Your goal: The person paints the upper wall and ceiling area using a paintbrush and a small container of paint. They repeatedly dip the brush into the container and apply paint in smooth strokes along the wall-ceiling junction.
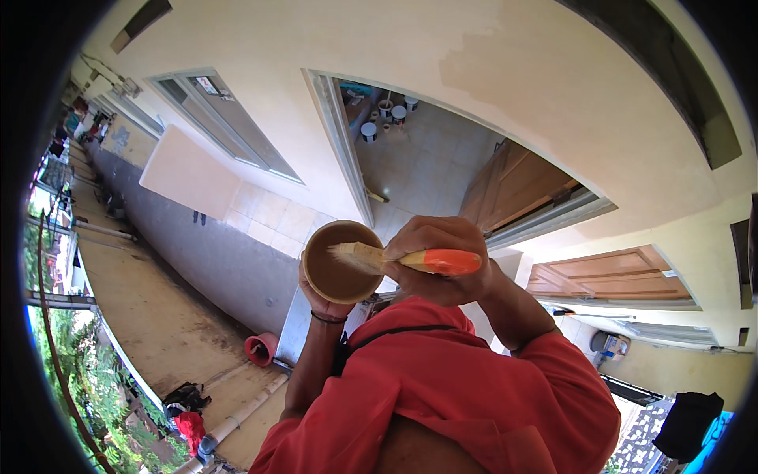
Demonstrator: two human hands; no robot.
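Note:
A round, tan-stained tub [317,272] sits in my left hand [319,300], whose fingers wrap its side and partly disappear behind it. Brownish-beige colour coats the tub's inside; how full it is I cannot tell. My right hand [436,234] is closed round the handle of a paintbrush [365,255], orange at the end and yellow nearer the bristles. The pale, stained bristles point left over the tub's mouth. Whether their tips touch the inside I cannot tell.
Ahead, a doorway opens on a tiled room with several paint buckets [369,132] and a brown wooden door [517,186]. A cream wall [395,39] with a window [225,118] surrounds it. A red bucket [261,348] is at lower left, beside a pipe [245,412].

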